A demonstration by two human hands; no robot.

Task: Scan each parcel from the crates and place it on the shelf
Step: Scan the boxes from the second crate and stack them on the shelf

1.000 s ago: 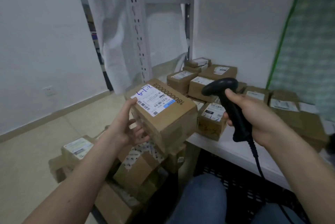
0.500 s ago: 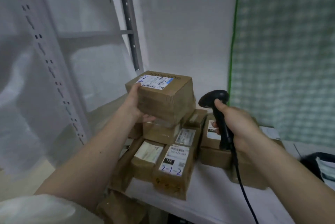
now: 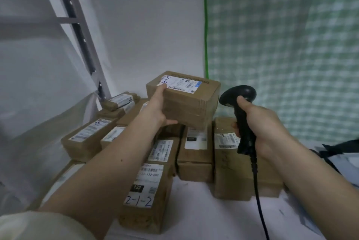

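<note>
My left hand [image 3: 158, 106] grips a brown cardboard parcel [image 3: 191, 101] by its near left side, thumb on top beside the white label. The parcel is level and sits on or just above other parcels at the back of the white shelf [image 3: 204, 210]; I cannot tell if it touches them. My right hand [image 3: 262, 125] holds a black corded barcode scanner [image 3: 240, 103] upright by its handle, just right of the parcel, head pointing left. The crates are out of view.
Several labelled cardboard parcels [image 3: 147, 187] are packed on the shelf in front of and left of the held one. A grey shelf upright [image 3: 81, 31] rises at the left. A green checked curtain [image 3: 281, 45] hangs at the right, with dark items [image 3: 338, 150] at the shelf's right edge.
My left hand has carried the parcel from over the crates up and to the back of the shelf. My view has swung right. The scanner has stayed in my right hand beside it.
</note>
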